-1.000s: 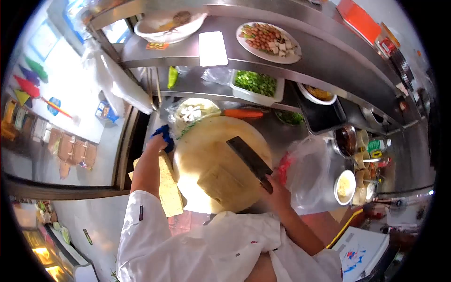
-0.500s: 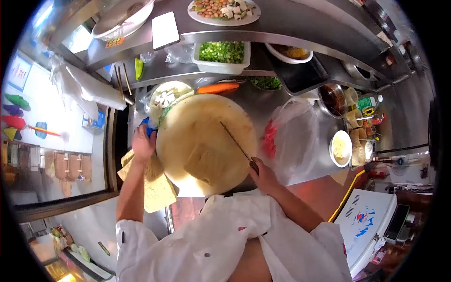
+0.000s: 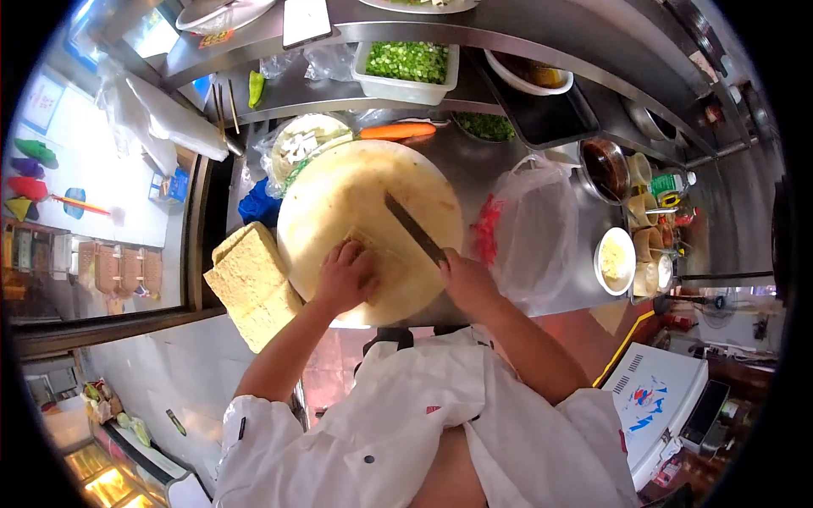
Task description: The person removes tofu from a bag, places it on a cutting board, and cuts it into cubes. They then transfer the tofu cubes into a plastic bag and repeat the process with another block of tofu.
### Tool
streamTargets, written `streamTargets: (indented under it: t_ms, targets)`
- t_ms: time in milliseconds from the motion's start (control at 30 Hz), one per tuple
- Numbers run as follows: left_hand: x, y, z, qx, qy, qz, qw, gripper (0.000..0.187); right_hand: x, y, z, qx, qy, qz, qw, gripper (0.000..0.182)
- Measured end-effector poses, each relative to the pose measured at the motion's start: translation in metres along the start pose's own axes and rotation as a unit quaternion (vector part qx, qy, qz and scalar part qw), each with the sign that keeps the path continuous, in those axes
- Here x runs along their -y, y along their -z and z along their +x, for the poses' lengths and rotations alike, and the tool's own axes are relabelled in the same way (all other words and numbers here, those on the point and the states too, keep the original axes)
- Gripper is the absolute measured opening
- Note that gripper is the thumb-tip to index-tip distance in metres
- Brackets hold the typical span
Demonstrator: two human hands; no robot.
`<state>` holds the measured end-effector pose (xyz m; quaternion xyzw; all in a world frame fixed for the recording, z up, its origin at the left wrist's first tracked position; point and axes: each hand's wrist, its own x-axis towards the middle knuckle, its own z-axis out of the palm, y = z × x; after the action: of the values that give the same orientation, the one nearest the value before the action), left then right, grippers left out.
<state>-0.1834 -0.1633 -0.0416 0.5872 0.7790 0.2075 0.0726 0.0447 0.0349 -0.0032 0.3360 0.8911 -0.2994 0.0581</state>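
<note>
A round pale chopping board (image 3: 339, 186) lies on the steel counter. On its lower part is a flat tan slab (image 3: 391, 269), partly covered by my left hand (image 3: 345, 275), whose fingers are bent and rest on it. My right hand (image 3: 468, 286) is closed around the handle of a knife (image 3: 412, 223); the blade points up and left over the board, to the right of the slab. More tan slabs (image 3: 252, 284) are stacked at the board's left edge. A blue cloth (image 3: 259, 205) sits just above them.
Behind the board are a bowl of white pieces (image 3: 298, 144), a carrot (image 3: 397, 131) and a tub of chopped greens (image 3: 406, 63) on a shelf. To the right lie a clear plastic bag (image 3: 538, 229), a white bowl (image 3: 614, 262) and a sauce pot (image 3: 605, 172).
My left hand has moved from the blue cloth onto the slab on the board. The knife's blade now shows more of its broad side. The camera view has shifted slightly.
</note>
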Motion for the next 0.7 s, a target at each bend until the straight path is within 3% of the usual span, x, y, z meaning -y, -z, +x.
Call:
streamTargets:
  t_ms: [67, 233, 367, 500, 700]
  targets:
    - [0.005, 0.000, 0.002, 0.014, 0.010, -0.005, 1.000, 0.053, 0.026, 0.012, -0.007, -0.006, 0.063, -0.012, 0.998, 0.029]
    - [0.012, -0.005, 0.001, -0.017, -0.042, -0.003, 0.999, 0.044, 0.061, 0.012, -0.015, 0.049, 0.089, -0.077, 0.992, 0.033]
    - [0.009, 0.001, 0.005, 0.029, -0.028, 0.025, 0.999, 0.043, 0.068, 0.008, -0.025, 0.048, 0.126, -0.122, 0.983, 0.035]
    - [0.005, 0.002, 0.008, 0.005, -0.037, 0.026, 0.999, 0.042, 0.069, 0.011, -0.027, 0.079, 0.096, -0.111, 0.986, 0.045]
    - [0.010, -0.002, 0.009, 0.015, -0.041, 0.004, 0.999, 0.039, 0.062, 0.004, -0.021, 0.080, 0.080, -0.096, 0.989, 0.027]
